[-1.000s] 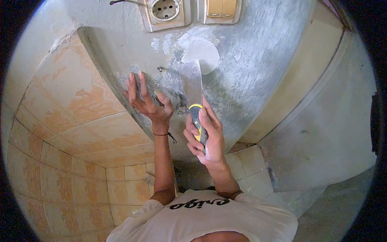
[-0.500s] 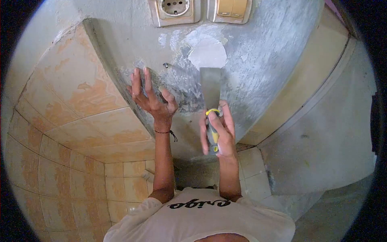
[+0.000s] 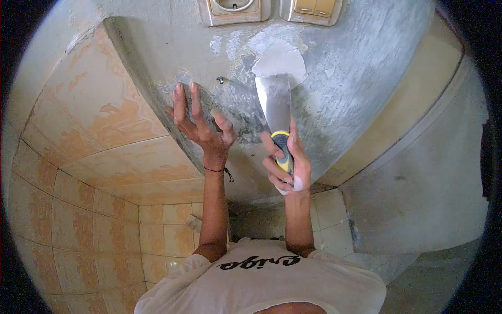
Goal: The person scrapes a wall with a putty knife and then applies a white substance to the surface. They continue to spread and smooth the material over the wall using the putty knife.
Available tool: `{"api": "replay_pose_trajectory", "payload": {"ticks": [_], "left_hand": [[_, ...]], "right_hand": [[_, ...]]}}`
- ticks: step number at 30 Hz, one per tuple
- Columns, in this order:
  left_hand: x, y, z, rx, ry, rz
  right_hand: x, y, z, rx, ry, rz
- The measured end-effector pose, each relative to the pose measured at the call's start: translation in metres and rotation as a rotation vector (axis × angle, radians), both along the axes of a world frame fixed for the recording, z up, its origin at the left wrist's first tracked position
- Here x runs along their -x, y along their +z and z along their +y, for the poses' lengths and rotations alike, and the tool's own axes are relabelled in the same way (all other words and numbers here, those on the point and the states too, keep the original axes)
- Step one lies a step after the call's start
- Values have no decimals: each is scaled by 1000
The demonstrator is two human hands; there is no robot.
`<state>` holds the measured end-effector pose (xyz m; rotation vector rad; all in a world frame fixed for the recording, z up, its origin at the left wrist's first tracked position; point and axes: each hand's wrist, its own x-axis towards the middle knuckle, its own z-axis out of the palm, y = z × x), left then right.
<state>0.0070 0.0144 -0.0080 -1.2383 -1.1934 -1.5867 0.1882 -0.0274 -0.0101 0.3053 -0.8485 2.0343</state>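
1. two hands up at the wall point(image 3: 361, 78), and the right hand point(image 3: 300, 166) is clamped round the handle point(image 3: 282, 149) of a scraper point(image 3: 276, 112), fingers wrapping one side, palm and thumb side on the other.
2. straight above that grip stands the blade point(image 3: 273, 97), its top edge overlapping the lower part of a white patch point(image 3: 281, 58); whether metal presses on wall, can't tell from here.
3. off to the left of the grip, the left hand point(image 3: 205, 125) has its fingers well apart, nothing held, fingertips up by the wall; contact isn't certain.
4. how would it handle? light, i'd judge, with a firm handle and a thin, slightly springy blade. the handle is the place to hold, clear of the edge; the white smears on the palm could make it slick.
5. and here's the change from half a second ago: the blade has gone from dull and upright to bright and leaning left, and from just under the patch to across its lower edge. the left hand keeps the same spread.
6. further above the grip: socket point(image 3: 235, 19) and switch point(image 3: 314, 6), both cut off by the view's edge.
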Motion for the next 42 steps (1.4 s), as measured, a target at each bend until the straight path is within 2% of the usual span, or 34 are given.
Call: {"api": "replay_pose_trajectory", "payload": {"ticks": [6, 8, 14, 27, 32, 42], "left_hand": [[-1, -1, -1, 33, 18, -12], [-1, -1, 1, 26, 6, -15], [-1, -1, 2, -15, -4, 11], [1, 0, 1, 13, 21, 18], [0, -1, 2, 2, 8, 19], [0, 0, 3, 15, 26, 21]], "right_hand": [[5, 13, -8, 159, -122, -103], [5, 14, -9, 85, -111, -112], [6, 22, -15, 75, -179, -219], [11, 29, -27, 160, -189, -195], [17, 24, -31, 153, -279, -221], [18, 26, -25, 94, -232, -192]]}}
